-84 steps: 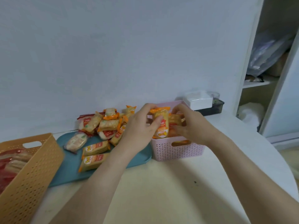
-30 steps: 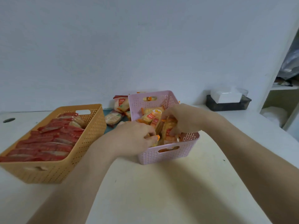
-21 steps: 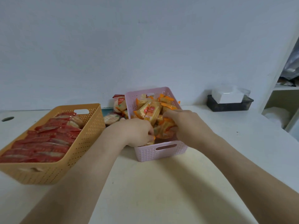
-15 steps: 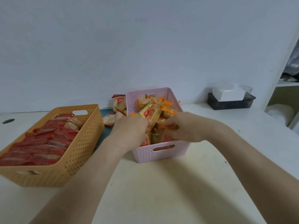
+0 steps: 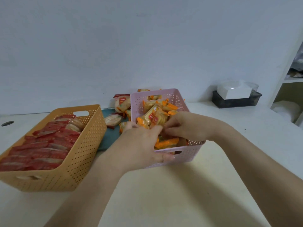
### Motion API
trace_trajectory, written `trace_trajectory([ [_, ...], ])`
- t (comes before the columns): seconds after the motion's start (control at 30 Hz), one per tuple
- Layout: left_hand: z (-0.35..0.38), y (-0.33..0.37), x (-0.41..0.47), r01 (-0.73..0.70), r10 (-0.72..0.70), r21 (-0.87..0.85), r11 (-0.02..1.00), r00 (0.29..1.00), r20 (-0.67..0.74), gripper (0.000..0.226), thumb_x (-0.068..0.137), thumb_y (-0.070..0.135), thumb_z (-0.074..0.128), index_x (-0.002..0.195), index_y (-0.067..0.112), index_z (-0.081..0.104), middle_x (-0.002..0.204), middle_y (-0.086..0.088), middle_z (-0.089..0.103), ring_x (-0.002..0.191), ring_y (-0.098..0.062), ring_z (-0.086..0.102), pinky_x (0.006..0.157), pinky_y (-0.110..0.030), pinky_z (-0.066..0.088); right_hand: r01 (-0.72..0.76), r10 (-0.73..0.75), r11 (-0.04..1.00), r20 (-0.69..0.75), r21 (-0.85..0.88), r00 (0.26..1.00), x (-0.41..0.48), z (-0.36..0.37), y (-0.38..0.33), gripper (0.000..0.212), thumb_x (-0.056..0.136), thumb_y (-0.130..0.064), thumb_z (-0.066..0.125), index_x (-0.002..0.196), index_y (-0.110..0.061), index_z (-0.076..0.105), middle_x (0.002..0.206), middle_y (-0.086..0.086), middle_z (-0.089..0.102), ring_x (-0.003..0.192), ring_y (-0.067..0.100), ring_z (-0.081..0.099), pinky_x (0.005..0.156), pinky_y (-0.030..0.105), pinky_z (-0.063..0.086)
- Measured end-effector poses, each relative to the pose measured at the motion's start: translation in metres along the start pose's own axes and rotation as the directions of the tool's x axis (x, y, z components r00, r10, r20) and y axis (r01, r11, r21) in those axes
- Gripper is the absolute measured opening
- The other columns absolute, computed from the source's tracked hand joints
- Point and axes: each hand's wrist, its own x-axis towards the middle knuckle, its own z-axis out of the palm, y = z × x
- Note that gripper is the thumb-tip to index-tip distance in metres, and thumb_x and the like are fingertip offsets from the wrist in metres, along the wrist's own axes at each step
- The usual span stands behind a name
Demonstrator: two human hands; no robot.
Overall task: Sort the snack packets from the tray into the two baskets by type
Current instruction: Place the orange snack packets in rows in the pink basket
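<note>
Right hand (image 5: 185,126) in a pinch on crinkly orange-edged packets (image 5: 152,117), left hand (image 5: 144,145) alongside, grip unclear, both within perforated pink plastic basket (image 5: 191,152).

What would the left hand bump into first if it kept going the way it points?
Most likely the orange snack packets in the pink basket; the left hand seems to touch them, though depth is unclear.

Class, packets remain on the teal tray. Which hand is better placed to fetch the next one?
Left, probably: the left hand lies at the tray-side edge of the pink basket, close to the loose packets; the right hand is over its far side.
</note>
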Motion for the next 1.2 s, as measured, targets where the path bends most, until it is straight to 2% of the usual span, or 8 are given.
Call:
trace_trajectory([
  [0.1,0.011,0.0,-0.002,-0.06,0.063,0.032,0.998,0.993,-0.104,0.046,0.082,0.07,0.048,0.088,0.027,0.062,0.073,0.007,0.059,0.079,-0.019,0.053,0.071,-0.031,0.042,-0.054,0.043,0.866,-0.033,-0.497,0.999,0.0,0.0,0.001,0.027,0.088,-0.013,0.055,0.103,-0.03,0.07,0.099,-0.004,0.069,0.087,0.018,0.06,0.076,0.031,0.052],
  [0.23,0.016,0.001,-0.004,-0.105,0.12,0.109,0.988,0.983,-0.139,0.045,0.084,0.072,0.037,0.079,0.029,0.047,0.07,0.007,0.058,0.069,-0.02,0.056,0.055,-0.031,0.034,-0.021,0.08,0.716,0.052,-0.697,0.995,0.008,0.013,-0.006,0.018,0.091,-0.015,0.054,0.104,-0.018,0.065,0.094,-0.001,0.061,0.091,0.023,0.061,0.078,0.038,0.056],
  [0.53,0.022,0.0,-0.003,-0.157,0.193,0.19,0.969,0.963,-0.188,0.049,0.084,0.071,0.005,0.081,0.03,0.032,0.059,0.005,0.035,0.06,-0.021,0.045,0.058,-0.034,0.023,0.018,0.025,0.847,0.074,-0.531,0.997,0.01,0.0,-0.001,0.008,0.087,-0.014,0.056,0.087,-0.02,0.061,0.088,-0.003,0.06,0.084,0.02,0.055,0.069,0.027,0.042],
  [0.67,0.022,0.001,-0.003,-0.18,0.213,0.179,0.967,0.958,-0.192,0.049,0.086,0.07,0.007,0.078,0.03,0.033,0.056,0.007,0.032,0.057,-0.02,0.041,0.058,-0.033,0.024,0.066,0.098,0.766,0.217,-0.64,0.971,0.01,0.002,-0.005,0.029,0.091,-0.018,0.056,0.12,-0.018,0.054,0.109,0.001,0.06,0.099,0.023,0.057,0.083,0.033,0.049],
  [0.8,0.021,0.0,-0.004,-0.177,0.207,0.154,0.972,0.955,-0.214,0.064,0.084,0.073,0.0,0.078,0.027,0.043,0.059,0.005,0.046,0.059,-0.019,0.051,0.06,-0.032,0.026,0.074,0.149,0.769,0.29,-0.635,0.945,0.023,0.007,0.0,0.028,0.09,-0.016,0.057,0.118,-0.021,0.058,0.106,0.001,0.064,0.093,0.022,0.06,0.084,0.036,0.053],
  [0.93,0.021,0.001,-0.004,-0.145,0.16,0.087,0.986,0.965,-0.207,0.07,0.088,0.067,0.0,0.082,0.023,0.054,0.06,0.004,0.049,0.066,-0.02,0.055,0.064,-0.032,0.034,0.002,0.061,0.872,0.112,-0.489,0.992,0.012,-0.001,-0.006,0.019,0.084,-0.023,0.062,0.1,-0.02,0.052,0.086,-0.008,0.055,0.081,0.017,0.052,0.062,0.022,0.042],
  [1.07,0.018,0.004,-0.003,-0.124,0.128,0.035,0.992,0.981,-0.148,0.043,0.098,0.055,0.013,0.077,0.029,0.041,0.058,0.006,0.038,0.07,-0.02,0.053,0.066,-0.032,0.027,-0.135,0.101,0.953,-0.135,-0.272,0.986,-0.016,-0.035,-0.018,0.025,0.075,-0.027,0.068,0.097,-0.034,0.059,0.079,-0.011,0.052,0.067,0.005,0.048,0.053,0.02,0.037],
  [1.2,0.017,0.003,-0.003,-0.154,0.153,0.002,0.988,0.976,-0.157,0.045,0.093,0.061,0.007,0.079,0.034,0.039,0.069,0.005,0.056,0.076,-0.022,0.06,0.075,-0.036,0.044,-0.074,0.076,0.827,-0.019,-0.557,0.997,-0.039,-0.035,-0.025,0.03,0.086,-0.024,0.061,0.115,-0.034,0.06,0.074,-0.014,0.044,0.072,0.011,0.047,0.052,0.02,0.034],
])
